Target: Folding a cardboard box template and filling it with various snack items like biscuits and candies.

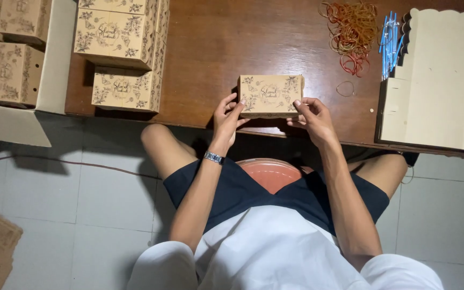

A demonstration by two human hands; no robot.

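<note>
Printed cardboard box [270, 95] between left hand [227, 116] and right hand [311, 119].

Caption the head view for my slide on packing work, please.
Both hands, left and right, hold a printed kraft box at a wooden table's edge.

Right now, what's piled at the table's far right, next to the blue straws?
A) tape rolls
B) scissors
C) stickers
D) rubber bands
D: a loose heap of red and tan rubber bands lies on the table just left of the blue straws, past the box held by the left hand and right hand.
</note>
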